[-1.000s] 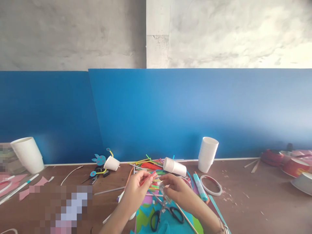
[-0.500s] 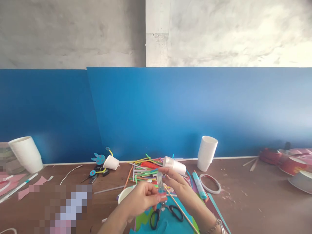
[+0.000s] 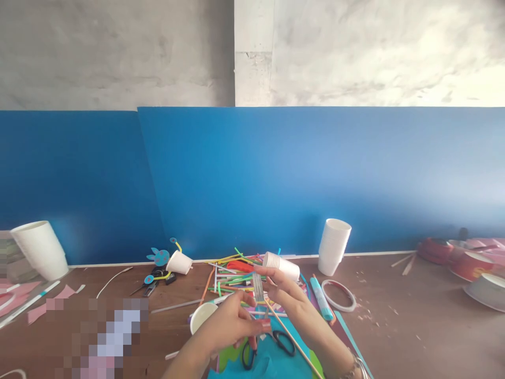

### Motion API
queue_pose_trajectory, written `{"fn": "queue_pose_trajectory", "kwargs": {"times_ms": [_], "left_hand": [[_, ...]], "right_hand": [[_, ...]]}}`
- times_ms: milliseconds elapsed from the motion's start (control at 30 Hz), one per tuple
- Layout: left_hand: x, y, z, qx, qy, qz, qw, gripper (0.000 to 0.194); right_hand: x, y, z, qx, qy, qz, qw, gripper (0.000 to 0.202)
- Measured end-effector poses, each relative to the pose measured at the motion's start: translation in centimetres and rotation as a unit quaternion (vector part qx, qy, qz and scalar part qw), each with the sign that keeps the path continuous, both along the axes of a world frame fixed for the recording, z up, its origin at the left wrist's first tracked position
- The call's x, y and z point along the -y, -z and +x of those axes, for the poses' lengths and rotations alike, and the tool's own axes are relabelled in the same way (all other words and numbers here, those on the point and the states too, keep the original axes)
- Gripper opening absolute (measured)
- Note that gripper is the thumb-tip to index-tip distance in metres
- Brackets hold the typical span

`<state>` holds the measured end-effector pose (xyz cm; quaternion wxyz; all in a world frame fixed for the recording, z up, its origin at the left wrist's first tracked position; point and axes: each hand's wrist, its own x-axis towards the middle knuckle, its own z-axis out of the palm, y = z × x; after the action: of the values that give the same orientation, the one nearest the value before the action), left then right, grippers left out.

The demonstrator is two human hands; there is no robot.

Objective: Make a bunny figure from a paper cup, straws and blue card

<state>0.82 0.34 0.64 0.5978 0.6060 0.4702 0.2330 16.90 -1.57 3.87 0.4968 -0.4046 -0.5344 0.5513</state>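
My right hand (image 3: 290,295) has a thin wooden stick (image 3: 294,335) in its grip, which slants down to the lower right. A small clear striped strip (image 3: 258,287) hangs by its index fingertip; what it is I cannot make out. My left hand (image 3: 236,323) is just left of the strip, with thumb and index finger apart. Under the hands, black-handled scissors (image 3: 284,343) lie on cut blue paper (image 3: 268,366), partly hidden by the left fingers. Green paper (image 3: 228,359) shows beneath the blue. A white paper bowl (image 3: 202,317) stands beside my left wrist.
Coloured straws and sticks (image 3: 226,281) are heaped behind my hands, beside a tipped stack of cups (image 3: 282,267). To the right are a glue tube (image 3: 321,300), a tape roll (image 3: 351,307) and stacked white cups (image 3: 334,247). A blue panel (image 3: 300,179) borders the table's back.
My left thumb has lowered away from the clear strip, and the gap between thumb and index finger has widened. The strip stays near my right fingertips, and the stick has barely moved.
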Motion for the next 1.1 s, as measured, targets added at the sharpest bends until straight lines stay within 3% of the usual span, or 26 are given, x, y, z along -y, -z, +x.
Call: {"fn": "queue_pose_trajectory", "kwargs": {"times_ms": [200, 367, 533, 667, 800, 967, 1100], "left_hand": [[-0.1, -0.1, 0.1, -0.022, 0.007, 0.002, 1.000, 0.043], [-0.4, -0.1, 0.0, -0.018, -0.020, 0.024, 0.999, 0.032], [-1.3, 0.3, -0.5, 0.027, -0.069, 0.067, 0.995, 0.036], [-1.7, 0.4, -0.6, 0.095, -0.110, 0.086, 0.986, 0.044], [-1.4, 0.1, -0.5, 0.137, -0.126, 0.071, 0.980, 0.047], [-0.8, -0.6, -0.4, 0.173, -0.116, 0.039, 0.977, 0.046], [-0.9, -0.1, -0.2, 0.161, -0.128, 0.050, 0.977, 0.044]], "right_hand": [[0.4, 0.0, 0.5, 0.018, -0.020, 0.026, 0.999, 0.041], [0.7, -0.1, 0.2, -0.037, -0.049, 0.055, 0.997, 0.044], [0.7, 0.5, -0.7, -0.077, -0.064, 0.066, 0.993, 0.044], [0.4, 1.3, -0.9, -0.002, -0.010, 0.113, 0.994, 0.038], [0.3, 1.7, -0.7, 0.118, 0.020, 0.192, 0.974, 0.035], [0.4, 1.7, -0.3, 0.227, 0.032, 0.271, 0.935, 0.047], [0.2, 1.8, 0.0, 0.255, 0.044, 0.302, 0.918, 0.055]]}}
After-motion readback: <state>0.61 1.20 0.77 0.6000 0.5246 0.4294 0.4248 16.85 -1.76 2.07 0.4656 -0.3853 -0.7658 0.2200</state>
